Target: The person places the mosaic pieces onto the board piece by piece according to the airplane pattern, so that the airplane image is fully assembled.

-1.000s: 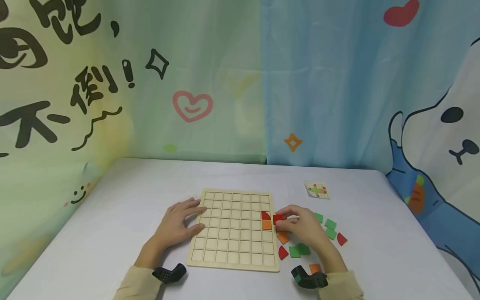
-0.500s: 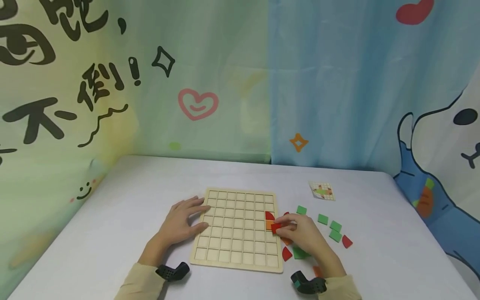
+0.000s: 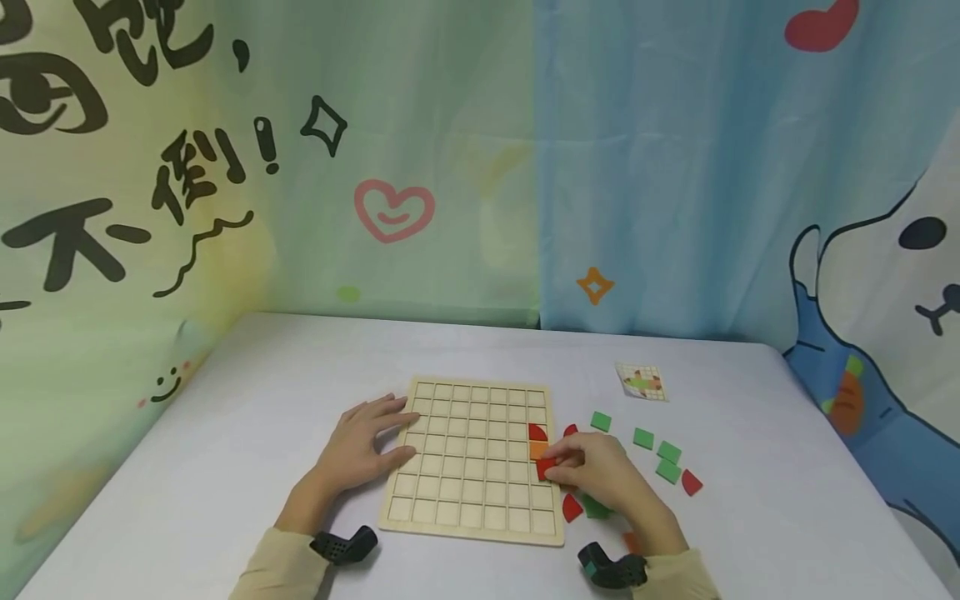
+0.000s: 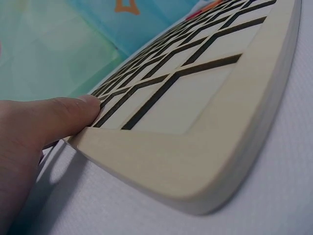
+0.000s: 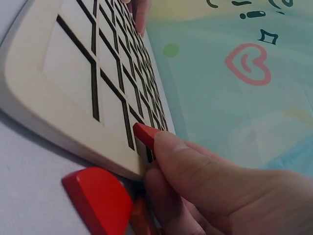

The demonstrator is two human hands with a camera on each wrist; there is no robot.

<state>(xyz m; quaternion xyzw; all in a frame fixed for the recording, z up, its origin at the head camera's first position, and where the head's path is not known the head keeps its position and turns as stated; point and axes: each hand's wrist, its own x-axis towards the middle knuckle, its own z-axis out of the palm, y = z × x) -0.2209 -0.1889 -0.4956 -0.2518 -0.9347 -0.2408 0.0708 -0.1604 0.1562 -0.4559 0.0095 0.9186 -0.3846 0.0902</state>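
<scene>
A wooden grid board lies flat on the white table. My left hand rests at its left edge, fingers spread, with the thumb touching the rim in the left wrist view. Near the board's right edge, my right hand pinches a red tile between thumb and fingers, over the cell below an orange square tile. A red rounded tile sits in the cell above the orange one. The fingers partly cover the held tile.
Right of the board lie loose green tiles and a red rounded tile; an orange tile lies partly behind the right wrist. A small pattern card is at the back right. Printed curtains hang behind the table.
My right hand has carried the red tile from beside the board's right edge onto the board, then down past the orange tile. The left hand stays at the board's left edge.
</scene>
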